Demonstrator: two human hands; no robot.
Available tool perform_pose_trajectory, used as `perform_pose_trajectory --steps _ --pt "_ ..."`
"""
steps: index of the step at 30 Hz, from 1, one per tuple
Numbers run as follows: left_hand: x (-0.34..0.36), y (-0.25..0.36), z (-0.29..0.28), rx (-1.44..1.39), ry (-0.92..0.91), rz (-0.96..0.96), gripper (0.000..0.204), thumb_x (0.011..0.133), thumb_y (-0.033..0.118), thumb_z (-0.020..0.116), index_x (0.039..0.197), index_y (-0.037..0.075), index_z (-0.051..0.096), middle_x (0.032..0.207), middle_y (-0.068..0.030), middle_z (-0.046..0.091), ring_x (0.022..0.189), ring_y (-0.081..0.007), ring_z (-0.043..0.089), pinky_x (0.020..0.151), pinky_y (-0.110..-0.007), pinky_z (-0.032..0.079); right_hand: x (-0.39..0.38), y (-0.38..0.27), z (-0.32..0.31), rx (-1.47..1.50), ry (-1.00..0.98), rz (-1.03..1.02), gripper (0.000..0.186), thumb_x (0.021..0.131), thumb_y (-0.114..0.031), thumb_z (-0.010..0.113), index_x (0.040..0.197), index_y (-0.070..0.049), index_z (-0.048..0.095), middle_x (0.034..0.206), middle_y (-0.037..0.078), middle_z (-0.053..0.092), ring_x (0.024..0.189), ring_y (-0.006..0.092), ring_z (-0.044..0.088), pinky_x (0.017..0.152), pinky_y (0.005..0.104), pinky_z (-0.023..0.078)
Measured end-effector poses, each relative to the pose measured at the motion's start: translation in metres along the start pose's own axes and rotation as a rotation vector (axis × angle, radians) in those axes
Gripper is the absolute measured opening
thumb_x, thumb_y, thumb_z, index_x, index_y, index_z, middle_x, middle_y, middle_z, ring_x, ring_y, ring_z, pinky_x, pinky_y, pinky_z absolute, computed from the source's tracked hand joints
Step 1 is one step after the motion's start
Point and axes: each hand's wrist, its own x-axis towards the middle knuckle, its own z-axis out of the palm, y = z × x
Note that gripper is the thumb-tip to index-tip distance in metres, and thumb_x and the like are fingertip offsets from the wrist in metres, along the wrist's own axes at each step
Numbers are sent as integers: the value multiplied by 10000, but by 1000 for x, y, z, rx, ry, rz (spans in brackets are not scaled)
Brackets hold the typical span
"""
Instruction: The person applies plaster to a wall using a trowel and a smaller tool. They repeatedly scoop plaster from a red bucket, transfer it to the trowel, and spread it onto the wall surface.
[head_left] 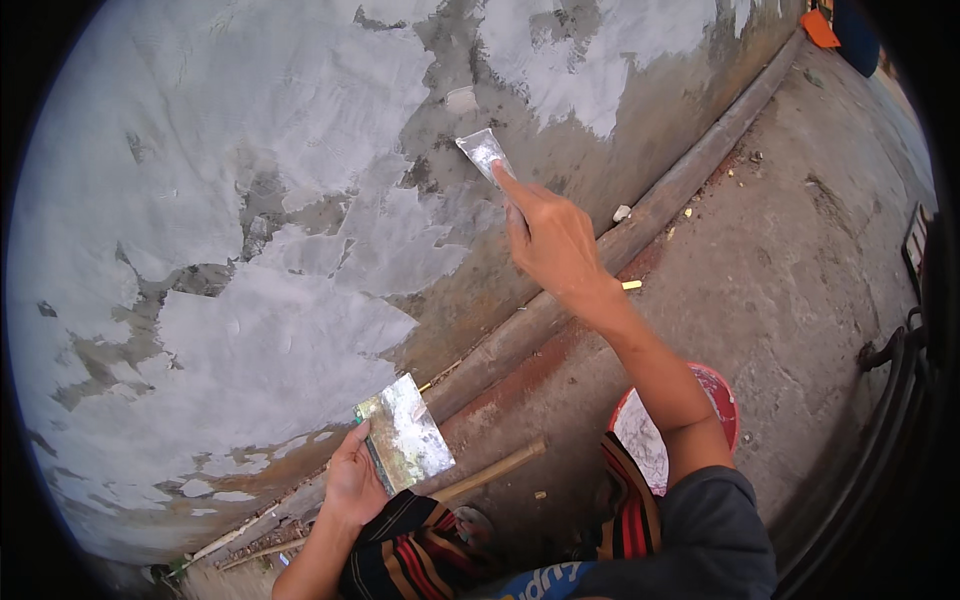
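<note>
My right hand (552,235) grips a putty knife (484,150), its index finger laid along the metal blade. The blade's wide edge is at the wall (300,330), by a bare grey patch; whether it touches cannot be told. Pale putty covers much of this wall in uneven patches. Low on the left, my left hand (352,475) holds a flat rectangular metal plate (408,432) with whitish smears on its face. The thumb presses on the plate's edge, and the other fingers are mostly hidden beneath.
A red bucket (733,405) with whitish paste inside stands under my right arm. A long pipe-like ledge (650,215) follows the wall's foot. A wooden stick (492,475) lies near my legs. Dark metal bars (890,385) stand at right; an orange object (820,28) is far off.
</note>
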Motion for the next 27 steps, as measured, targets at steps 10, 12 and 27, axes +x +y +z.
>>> perform_pose_trajectory --steps 10,12,27 --pt "-3 -1 9 43 -30 16 479 984 357 396 1319 28 492 1250 -134 603 1142 -286 581 1019 -441 422 32 -10 -34 -128 -202 39 377 881 -47 556 1257 -40 588 672 211 591 561 322 559 558 401 443" --pt "-3 -2 4 19 -35 29 479 981 356 404 1320 29 490 1250 -134 603 1143 -286 580 1021 -441 420 25 -8 -38 -103 -207 50 388 883 -42 557 1269 -48 580 666 205 588 554 309 552 556 393 448" --pt "4 -5 7 70 -4 11 463 989 347 389 1311 32 495 1253 -132 602 1153 -274 576 1028 -438 417 25 21 -8 10 -55 -100 458 879 -70 576 1334 -74 520 744 156 577 571 340 588 499 423 472"
